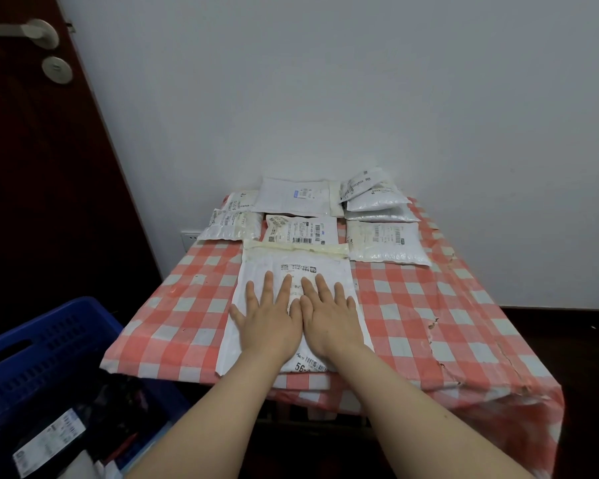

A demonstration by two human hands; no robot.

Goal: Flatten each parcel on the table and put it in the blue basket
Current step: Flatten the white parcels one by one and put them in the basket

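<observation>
A table under a red-and-white checked cloth (429,305) stands against a pale wall (325,81). Near its front edge lies a white mailer parcel (262,271), its long axis running away from the person and its taped flap end pointing to the wall. The left hand (270,319) and right hand (329,316) press flat on it side by side, fingers straight and spread, gripping nothing. More white parcels (301,229) crowd the far end. The blue basket (49,340) sits low at the left, its dark contents hard to make out.
</observation>
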